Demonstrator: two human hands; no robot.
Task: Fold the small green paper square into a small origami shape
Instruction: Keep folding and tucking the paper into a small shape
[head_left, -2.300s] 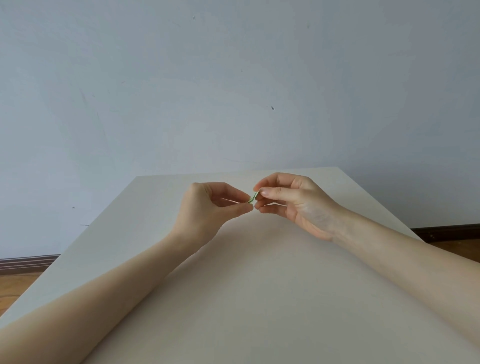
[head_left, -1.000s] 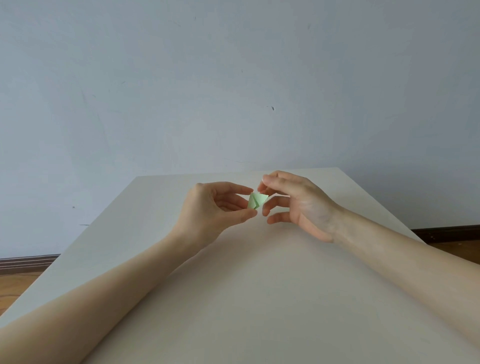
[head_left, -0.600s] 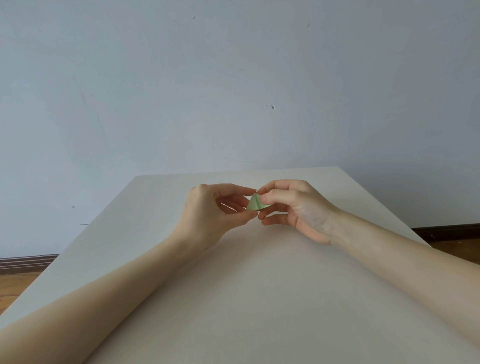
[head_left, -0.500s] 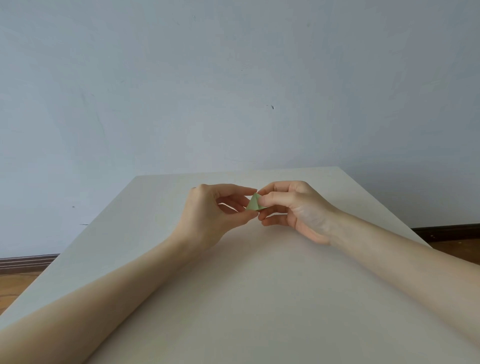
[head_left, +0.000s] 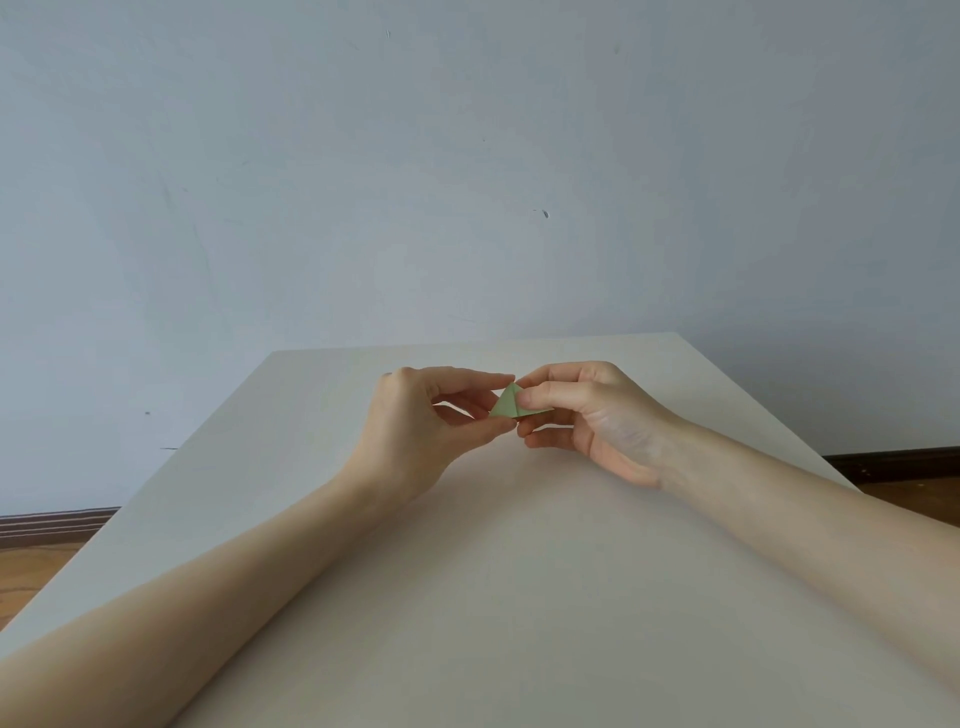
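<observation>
A plain pale wall (head_left: 467, 182) stood behind the smooth off-white counter (head_left: 493, 597). Above it, the left hand (head_left: 415, 421) pinched the green paper (head_left: 508, 404), a small folded triangle, between thumb and forefinger. The right hand (head_left: 592, 415) pinched its other side, fingers hiding that half.

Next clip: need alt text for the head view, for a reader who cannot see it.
Two bare hands hold a small green paper piece, folded to a triangle, just above a plain white table. The left hand and the right hand both pinch it between thumb and fingers, before a pale blue-grey wall.
</observation>
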